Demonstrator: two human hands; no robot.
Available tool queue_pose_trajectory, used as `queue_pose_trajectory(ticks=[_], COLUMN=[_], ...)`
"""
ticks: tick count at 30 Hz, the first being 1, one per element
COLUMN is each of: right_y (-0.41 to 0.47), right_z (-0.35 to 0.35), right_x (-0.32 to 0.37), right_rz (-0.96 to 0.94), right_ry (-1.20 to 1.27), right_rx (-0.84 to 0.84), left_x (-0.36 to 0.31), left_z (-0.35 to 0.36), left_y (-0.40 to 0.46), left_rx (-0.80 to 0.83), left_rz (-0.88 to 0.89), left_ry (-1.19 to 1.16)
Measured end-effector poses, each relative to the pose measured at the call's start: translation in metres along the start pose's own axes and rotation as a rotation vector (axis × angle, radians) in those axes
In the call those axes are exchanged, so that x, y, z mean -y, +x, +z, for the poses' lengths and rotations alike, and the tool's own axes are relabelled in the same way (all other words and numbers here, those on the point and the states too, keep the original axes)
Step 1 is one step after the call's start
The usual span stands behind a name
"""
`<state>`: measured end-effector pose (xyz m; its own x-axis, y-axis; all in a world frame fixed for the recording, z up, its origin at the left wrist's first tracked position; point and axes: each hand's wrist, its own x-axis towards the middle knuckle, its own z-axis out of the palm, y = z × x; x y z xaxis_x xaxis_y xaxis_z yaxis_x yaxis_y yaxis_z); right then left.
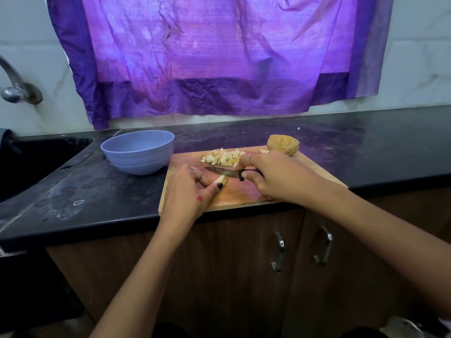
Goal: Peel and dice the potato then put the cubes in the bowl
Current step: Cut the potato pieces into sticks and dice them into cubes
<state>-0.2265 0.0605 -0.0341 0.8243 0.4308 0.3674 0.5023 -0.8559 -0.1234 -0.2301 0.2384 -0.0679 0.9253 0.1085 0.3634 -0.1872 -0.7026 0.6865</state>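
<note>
The left hand [188, 191] pins a potato strip [220, 179] steady. The right hand [271, 176] grips the knife [224, 171] for dicing

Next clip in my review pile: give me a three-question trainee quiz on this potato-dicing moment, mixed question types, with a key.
1. True or false: the diced cubes already lie in the bowl.
2. Which of the hands grips the knife?
A. left hand
B. right hand
C. neither
3. Fill in: the large uncut potato piece sits at the far right corner of the wooden ____.

Key
1. False: the cubes are piled on the cutting board; no cubes show in the bowl, which stands left of it on the counter.
2. B; the left hand pinches a small potato strip.
3. cutting board
</note>
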Motion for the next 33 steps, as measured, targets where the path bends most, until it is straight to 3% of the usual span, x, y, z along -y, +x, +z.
queue_pose_trajectory(ticks=[7, 14, 18, 22, 33], right_y=[0.005, -0.023, -0.039, -0.038, -0.016], right_z=[0.003, -0.007, -0.015, -0.015, -0.008], right_x=[0.007, 0.009, 0.007, 0.012, 0.009], right_rz=[0.008, 0.031, 0.047, 0.043, -0.03], right_ry=[-0.025, -0.039, -0.162, -0.097, -0.063], right_rx=[0.091, 0.075, 0.002, -0.104, -0.004], left_x=[-0.003, -0.006, -0.004, -0.002, 0.001], left_z=[0.0, -0.002, 0.0, 0.001, 0.002], left_y=[-0.004, -0.005, -0.004, -0.005, -0.002], left_rx=[-0.037, -0.039, -0.043, -0.054, -0.031], left_rz=[0.02, 0.045, 0.028, 0.036, 0.032], left_ry=[-0.003, -0.012, 0.005, 0.007, 0.002])
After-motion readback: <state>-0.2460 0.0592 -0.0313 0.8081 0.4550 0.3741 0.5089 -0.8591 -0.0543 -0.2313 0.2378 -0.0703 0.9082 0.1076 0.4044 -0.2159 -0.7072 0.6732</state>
